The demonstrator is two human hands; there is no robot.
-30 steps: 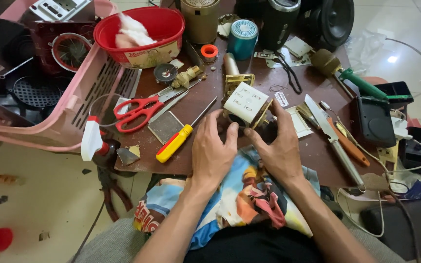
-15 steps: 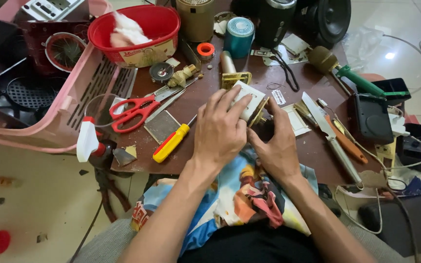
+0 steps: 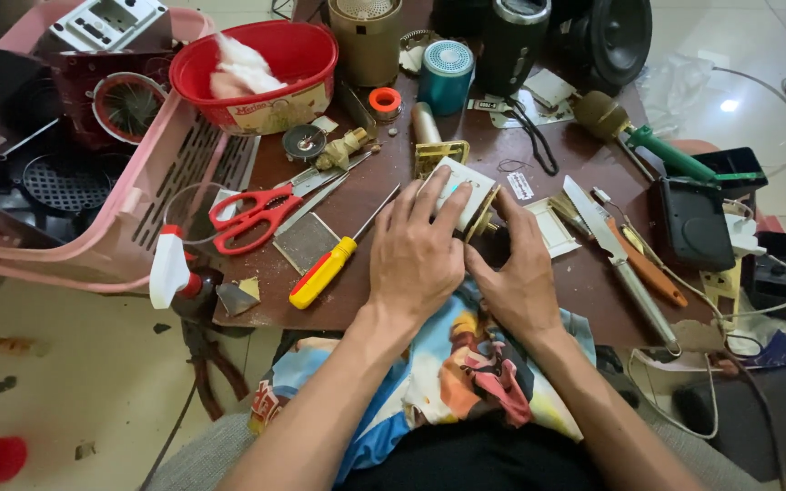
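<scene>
Both hands on one small white boxy part with a brass-coloured frame (image 3: 462, 193), sitting at the near middle of the brown table (image 3: 584, 282). Left hand (image 3: 416, 255) lies over its top, fingers spread flat and pressing on the white face. Right hand (image 3: 516, 273) curls against its right side, fingers bent around the edge; how much it grips, cannot tell. Yellow-and-red screwdriver (image 3: 331, 265) lies just left of the left hand, red scissors (image 3: 252, 214) further left. Knife (image 3: 616, 259) to the right, well clear. Red bowl (image 3: 261, 64) at the far left.
</scene>
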